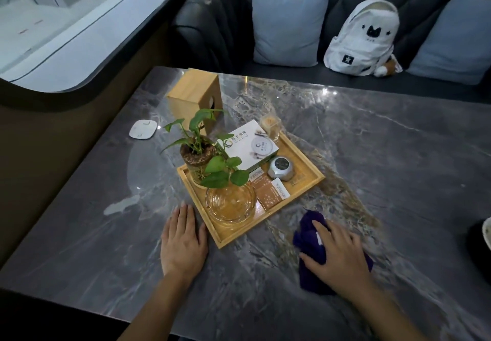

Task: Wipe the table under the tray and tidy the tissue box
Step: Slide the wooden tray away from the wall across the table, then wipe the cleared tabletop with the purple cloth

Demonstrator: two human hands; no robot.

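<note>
Head view: left hand (183,239) lies flat, fingers together, touching the tray (305,165) at its seven o'clock corner; right hand (342,258) presses the purple cloth (309,237) at five o'clock, fingers spread. Tissue box (195,93) stands at eleven. Shoving the tray could topple the plant jar (198,160).
</note>
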